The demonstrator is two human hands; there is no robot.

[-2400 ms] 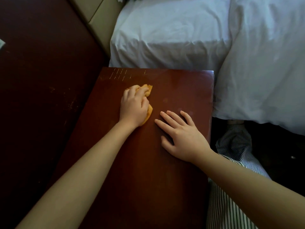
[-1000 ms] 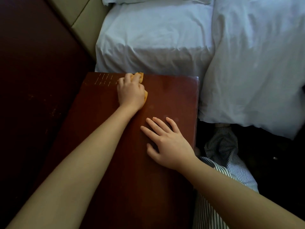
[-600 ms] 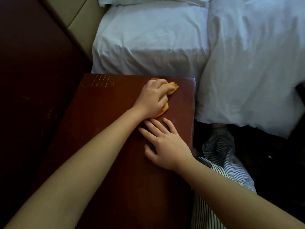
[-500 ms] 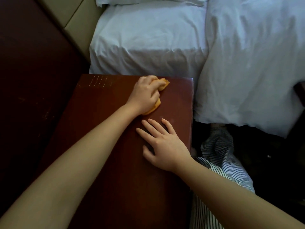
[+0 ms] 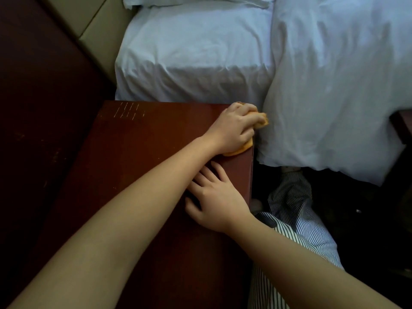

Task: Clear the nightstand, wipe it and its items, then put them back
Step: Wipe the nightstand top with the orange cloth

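Sliding right since half a second ago, the left hand [image 5: 234,128] is now reaching the far right corner of the nightstand [image 5: 145,152], where before it was working nearer the middle of the back edge. Its fingers are curling around an orange cloth [image 5: 262,120] and pressing it down onto the wood, with one end of the cloth poking past the corner and touching the white duvet [image 5: 334,97]. The left forearm is stretching diagonally across the dark red top and crossing over the right hand [image 5: 214,201]. That right hand is lying flat on the top near the right edge, its fingers spread and their tips partly hidden under the forearm. Striped trousers [image 5: 294,219] are showing below, just beside the nightstand. A white sheet [image 5: 189,52] is covering the mattress beyond the back edge.
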